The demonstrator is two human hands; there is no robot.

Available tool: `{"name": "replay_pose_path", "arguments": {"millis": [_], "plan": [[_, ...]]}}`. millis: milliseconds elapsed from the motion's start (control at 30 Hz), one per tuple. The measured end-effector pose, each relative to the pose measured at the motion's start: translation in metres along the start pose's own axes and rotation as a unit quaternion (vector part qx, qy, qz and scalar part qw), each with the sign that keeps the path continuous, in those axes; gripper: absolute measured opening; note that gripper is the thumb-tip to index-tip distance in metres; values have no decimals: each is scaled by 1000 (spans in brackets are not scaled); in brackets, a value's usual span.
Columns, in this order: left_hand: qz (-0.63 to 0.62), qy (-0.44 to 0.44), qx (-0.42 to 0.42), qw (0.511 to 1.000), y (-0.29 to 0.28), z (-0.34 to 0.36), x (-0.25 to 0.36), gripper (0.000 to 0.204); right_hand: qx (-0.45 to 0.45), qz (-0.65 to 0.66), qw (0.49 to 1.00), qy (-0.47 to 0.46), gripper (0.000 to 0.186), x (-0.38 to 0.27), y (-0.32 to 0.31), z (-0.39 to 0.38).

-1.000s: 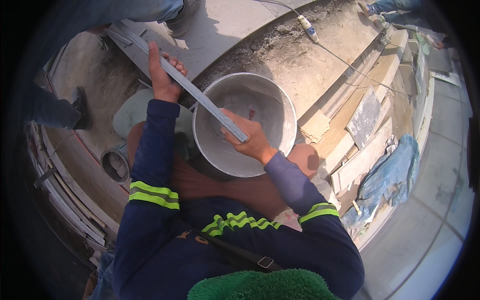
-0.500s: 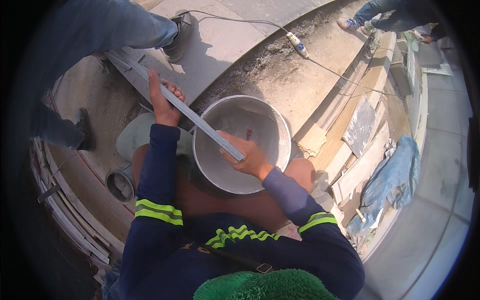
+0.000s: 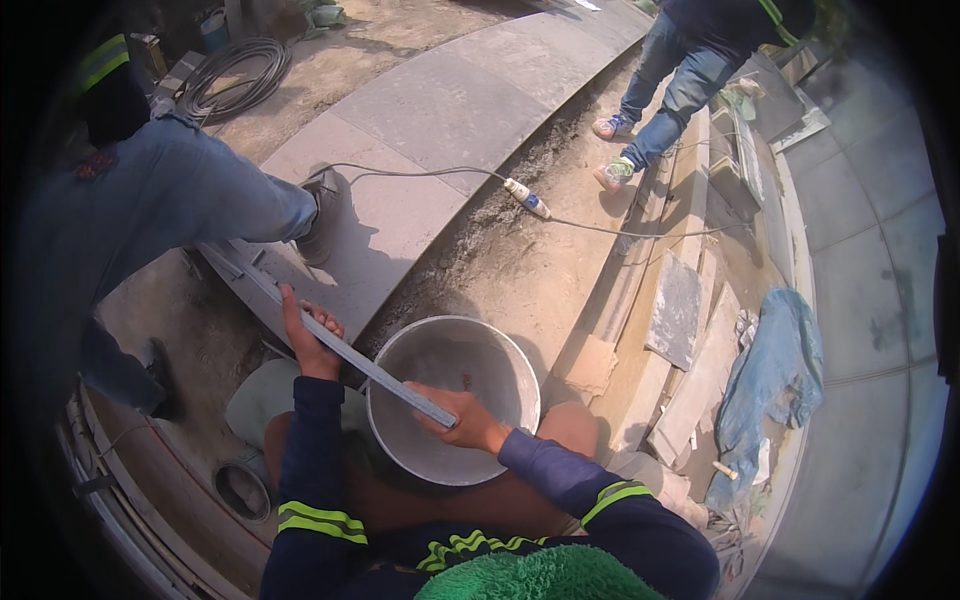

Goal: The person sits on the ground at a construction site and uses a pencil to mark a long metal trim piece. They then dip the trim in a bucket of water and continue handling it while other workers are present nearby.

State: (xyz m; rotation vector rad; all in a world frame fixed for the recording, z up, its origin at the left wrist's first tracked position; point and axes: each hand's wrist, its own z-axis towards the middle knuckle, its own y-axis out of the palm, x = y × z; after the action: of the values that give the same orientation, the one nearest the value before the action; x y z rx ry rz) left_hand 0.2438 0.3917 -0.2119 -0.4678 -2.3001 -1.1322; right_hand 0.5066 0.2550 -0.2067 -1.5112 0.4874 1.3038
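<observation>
Slanting grey strip [image 3: 365, 365], between left fingers [image 3: 323, 320] and thumb [image 3: 292, 313]

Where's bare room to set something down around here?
Sandy ground between the bucket and the cable looks free; also the grey paving beyond the cable. Crowded: right, with boards and blue sheet; left, around a co-worker's legs.

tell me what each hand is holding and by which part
A long grey strip: the right hand grips it close to its near end, above the bucket, and the left hand holds it partway along, between thumb and fingers.
</observation>
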Motion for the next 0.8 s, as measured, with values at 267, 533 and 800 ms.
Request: {"name": "replay_pose_path", "arguments": {"millis": [267,533,800], "plan": [[-2,-3,4,1000,-3,3,-1,53,8,12,1000,-11,57,9,7,-2],[-4,-3,7,1000,-2,1,0,54,5,0,1000,-9,53,7,5,-1],[0,-12,15,1000,1,-2,2,56,3,-1,1000,-8,56,6,5,-2]]}}
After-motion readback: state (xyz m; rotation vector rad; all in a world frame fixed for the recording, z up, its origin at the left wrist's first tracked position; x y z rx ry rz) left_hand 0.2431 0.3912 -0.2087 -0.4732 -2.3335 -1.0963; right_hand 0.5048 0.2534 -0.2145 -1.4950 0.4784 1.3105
